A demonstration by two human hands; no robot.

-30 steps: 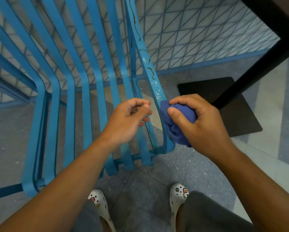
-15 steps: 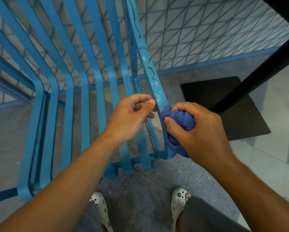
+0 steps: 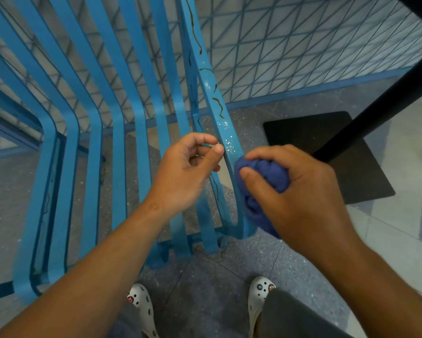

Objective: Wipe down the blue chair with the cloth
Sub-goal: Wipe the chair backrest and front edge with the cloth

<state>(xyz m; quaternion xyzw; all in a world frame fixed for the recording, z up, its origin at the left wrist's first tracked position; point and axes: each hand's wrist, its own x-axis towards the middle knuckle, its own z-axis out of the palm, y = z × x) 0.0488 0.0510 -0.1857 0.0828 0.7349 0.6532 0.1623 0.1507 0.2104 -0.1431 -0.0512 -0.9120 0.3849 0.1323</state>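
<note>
Cloth [image 3: 262, 181] lower on chair slat [image 3: 226, 132], bunched in right-hand fingers [image 3: 266, 152]; left fingers [image 3: 200, 140] seemingly curled, empty.

Bare forearms, dark grey shorts [image 3: 300, 318], white perforated clogs [image 3: 141, 306] with small charms.

Only an "m" charm on the right shoe [image 3: 259, 292] — nothing else legible.

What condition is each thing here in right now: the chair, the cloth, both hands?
blue chair: upright, right slat streaked with brown marks and white specks
cloth: bunched up, pressed against the right slat
right hand: grips the cloth
left hand: fingers curled beside the slat, holding nothing visible
</note>
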